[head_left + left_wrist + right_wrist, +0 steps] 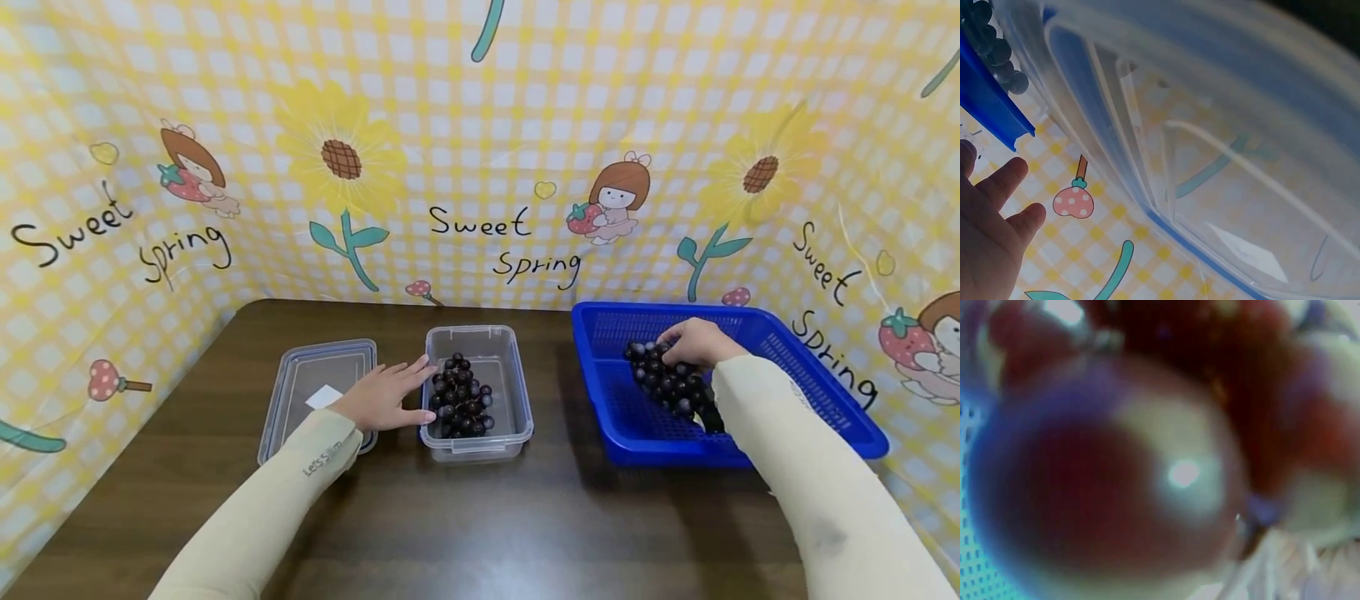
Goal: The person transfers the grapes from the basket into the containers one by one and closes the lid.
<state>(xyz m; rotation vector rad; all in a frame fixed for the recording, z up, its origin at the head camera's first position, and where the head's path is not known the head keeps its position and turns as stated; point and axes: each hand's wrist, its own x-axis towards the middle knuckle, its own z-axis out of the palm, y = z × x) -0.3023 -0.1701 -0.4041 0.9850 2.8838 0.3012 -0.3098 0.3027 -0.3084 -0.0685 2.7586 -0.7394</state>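
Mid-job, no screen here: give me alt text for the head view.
A person's right hand is on dark grapes in a blue basket at right, while the outstretched left hand is at the left edge of an open clear container holding more grapes. A clear lid lies farther left on the brown table.

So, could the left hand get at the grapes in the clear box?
Probably yes: the left hand is right by the clear box, and the lid lies to one side, leaving the grapes inside open from above.
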